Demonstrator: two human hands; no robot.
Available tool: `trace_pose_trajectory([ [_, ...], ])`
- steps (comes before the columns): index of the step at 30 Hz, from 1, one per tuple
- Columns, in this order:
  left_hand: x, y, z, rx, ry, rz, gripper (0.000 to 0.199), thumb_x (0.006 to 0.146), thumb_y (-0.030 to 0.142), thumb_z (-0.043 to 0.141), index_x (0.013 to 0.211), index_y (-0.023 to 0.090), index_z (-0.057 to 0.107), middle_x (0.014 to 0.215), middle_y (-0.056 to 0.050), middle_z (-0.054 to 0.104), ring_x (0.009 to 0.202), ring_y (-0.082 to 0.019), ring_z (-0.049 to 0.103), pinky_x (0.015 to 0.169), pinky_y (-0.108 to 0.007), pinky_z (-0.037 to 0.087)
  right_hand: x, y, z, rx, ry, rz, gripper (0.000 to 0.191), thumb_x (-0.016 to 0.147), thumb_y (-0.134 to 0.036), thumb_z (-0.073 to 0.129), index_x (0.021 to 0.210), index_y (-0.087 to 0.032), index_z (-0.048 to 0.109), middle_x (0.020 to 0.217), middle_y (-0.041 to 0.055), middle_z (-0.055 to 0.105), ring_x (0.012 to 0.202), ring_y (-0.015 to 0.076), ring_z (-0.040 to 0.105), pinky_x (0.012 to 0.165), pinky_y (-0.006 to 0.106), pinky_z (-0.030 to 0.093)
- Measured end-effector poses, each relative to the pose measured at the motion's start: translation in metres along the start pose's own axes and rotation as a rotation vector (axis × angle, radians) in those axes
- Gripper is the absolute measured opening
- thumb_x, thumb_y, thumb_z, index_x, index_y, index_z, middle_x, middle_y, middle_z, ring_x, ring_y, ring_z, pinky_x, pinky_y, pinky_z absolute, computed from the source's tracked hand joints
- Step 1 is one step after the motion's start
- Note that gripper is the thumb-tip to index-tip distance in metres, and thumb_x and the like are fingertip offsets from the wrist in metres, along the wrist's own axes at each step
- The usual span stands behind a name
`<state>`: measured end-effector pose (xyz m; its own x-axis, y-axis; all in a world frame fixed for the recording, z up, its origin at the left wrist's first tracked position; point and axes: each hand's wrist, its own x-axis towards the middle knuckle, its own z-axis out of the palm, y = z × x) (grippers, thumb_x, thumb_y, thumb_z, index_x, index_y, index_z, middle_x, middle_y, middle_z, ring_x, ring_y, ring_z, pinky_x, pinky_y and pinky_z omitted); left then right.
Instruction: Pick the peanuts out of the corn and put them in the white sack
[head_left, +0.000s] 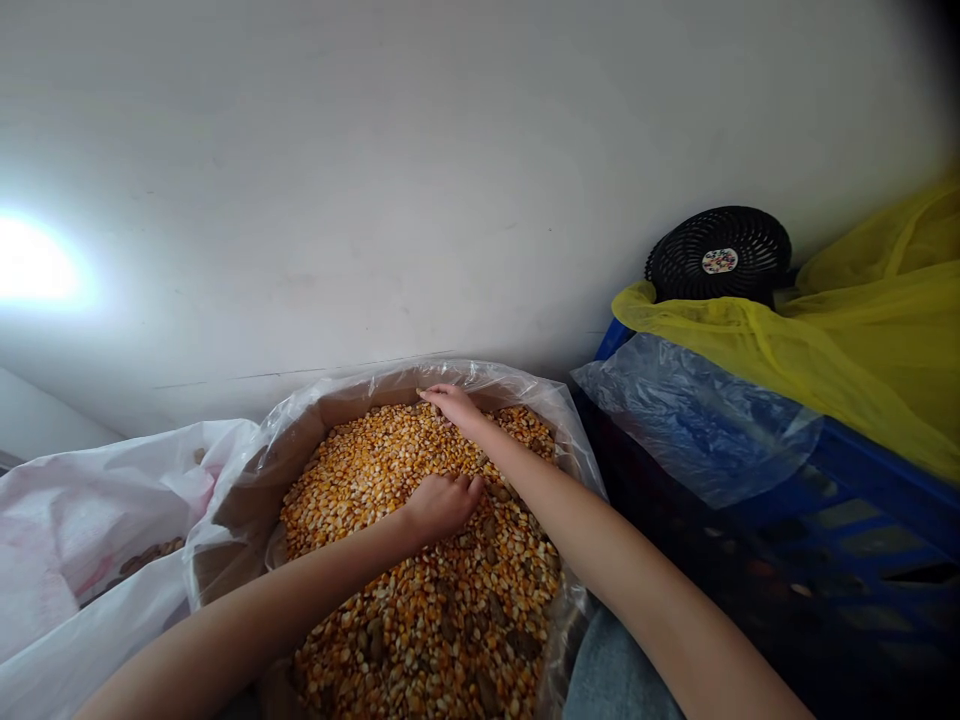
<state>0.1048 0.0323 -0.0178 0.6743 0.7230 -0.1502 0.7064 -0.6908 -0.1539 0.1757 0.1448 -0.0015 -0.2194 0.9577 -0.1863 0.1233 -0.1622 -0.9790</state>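
Arms (247, 610) over corn (442, 610) in plastic-lined sack (360, 392): L hand (442, 505) fingers together, curled, grip unclear; R hand (450, 405) fingers together, flat at far edge. Hard push could spill corn over lip.

A white plastered wall (375, 180) fills the view, with a bright glare of light (34, 262) at its left. In the right corner, a round black fan (718, 255) stands against it, above yellow plastic sheeting (847, 340) draped over a blue plastic crate (847, 520).
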Motion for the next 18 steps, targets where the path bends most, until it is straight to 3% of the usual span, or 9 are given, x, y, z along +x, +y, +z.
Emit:
trace_pose_trajectory([
  [7,-0.0007,-0.0005,-0.0002,-0.001,0.005,0.054,0.019,0.081,0.016,0.033,0.098,0.015,0.043,0.079,-0.007,0.058,0.071,-0.021,0.059,0.053,-0.029,0.047,-0.0017,-0.0005,0.0015,-0.024,0.018,-0.004,0.019,0.066,-0.035,0.056,0.072,-0.018,0.054,0.051,-0.0058,0.039,0.040,0.0053,0.037,0.034,0.016,0.026],
  [13,-0.0045,-0.0064,-0.0008,-0.083,0.002,-0.044,0.023,0.085,0.027,0.025,0.095,0.017,0.043,0.079,-0.005,0.059,0.067,-0.018,0.060,0.054,-0.029,0.047,-0.0012,-0.0011,0.0018,-0.025,0.005,-0.006,0.021,0.066,-0.037,0.056,0.073,-0.018,0.055,0.051,-0.0058,0.040,0.040,0.0056,0.038,0.034,0.017,0.026],
  [18,-0.0057,-0.0067,0.0021,-0.082,-0.013,-0.028,0.027,0.087,0.031,0.022,0.096,0.018,0.043,0.083,-0.006,0.058,0.071,-0.017,0.059,0.057,-0.028,0.047,-0.0009,-0.0004,0.0021,-0.017,0.011,0.002,0.020,0.066,-0.037,0.056,0.073,-0.018,0.055,0.050,-0.0057,0.041,0.041,0.0057,0.039,0.036,0.016,0.027],
])
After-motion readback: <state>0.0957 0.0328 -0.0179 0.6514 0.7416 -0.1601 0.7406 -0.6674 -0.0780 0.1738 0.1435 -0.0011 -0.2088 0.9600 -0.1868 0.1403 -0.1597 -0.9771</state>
